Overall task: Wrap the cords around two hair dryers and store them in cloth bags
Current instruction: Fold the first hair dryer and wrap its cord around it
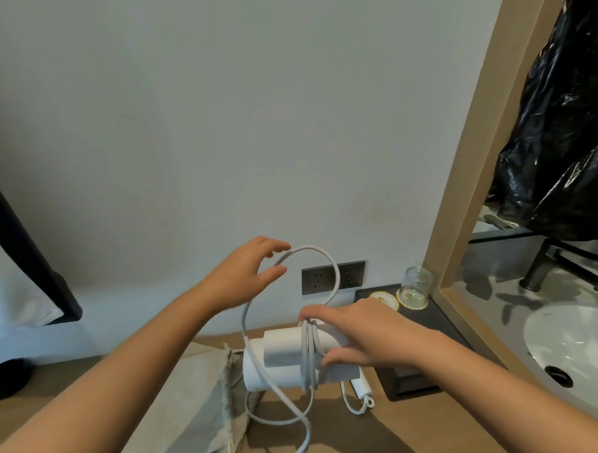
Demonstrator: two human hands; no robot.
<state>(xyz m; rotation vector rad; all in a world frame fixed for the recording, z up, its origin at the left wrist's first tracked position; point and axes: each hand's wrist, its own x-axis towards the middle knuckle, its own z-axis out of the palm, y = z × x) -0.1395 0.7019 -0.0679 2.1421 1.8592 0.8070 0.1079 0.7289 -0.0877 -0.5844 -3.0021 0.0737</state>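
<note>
WINDING THE CORD: Above a wooden counter [401,443], your right hand [364,335] grips a white hair dryer [281,355]. The fingers curl over the top and the thumb sits beneath, pinning several turns of cord already lying round its body. Your left hand [247,275] pinches the pale cord [333,272] between thumb and forefinger and lifts a loop high in front of the wall socket [322,278]. The slack drops from that loop, curls under the dryer and runs off the lower edge of the view. A white plug [360,388] lies on the counter just beside a black tray [434,321] that carries a glass [417,281]. A beige cloth bag [201,393] lies on the counter below and left of the dryer. Only one dryer is in view.

The dryer looks like smooth hard plastic, light enough for one hand but probably slick, so hold it across the body where the turns sit. The cord looks thick, rubbery and springy and will likely try to uncoil. Take it close to the dryer and lay each turn under tension. The bag looks soft and limp, and its mouth will probably need spreading by the rim.
</note>
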